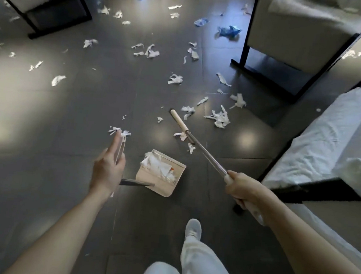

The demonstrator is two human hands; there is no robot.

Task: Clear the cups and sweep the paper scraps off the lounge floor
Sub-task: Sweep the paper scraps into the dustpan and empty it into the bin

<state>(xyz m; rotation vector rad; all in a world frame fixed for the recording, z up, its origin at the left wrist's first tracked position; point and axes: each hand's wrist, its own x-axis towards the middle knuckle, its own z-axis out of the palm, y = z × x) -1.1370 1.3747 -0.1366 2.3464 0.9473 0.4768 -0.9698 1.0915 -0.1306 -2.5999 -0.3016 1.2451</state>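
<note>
White paper scraps [219, 118] lie scattered over the dark tiled floor, thickest ahead and to the right. My left hand [107, 169] holds the upright beige handle [121, 148] of a beige dustpan [149, 178], which sits on the floor with several scraps inside it. My right hand [239, 189] grips the metal pole of a broom [204, 153]. The broom's beige far end [177, 120] points at the floor among the scraps, just beyond the dustpan. No cup is in view.
Two crumpled blue pieces [229, 30] lie far ahead by a black-framed armchair [293, 37]. Another armchair [45, 0] stands at the far left. A sofa with a white cover [318, 144] runs along the right. My white-trousered leg and shoe [193, 228] stand behind the dustpan.
</note>
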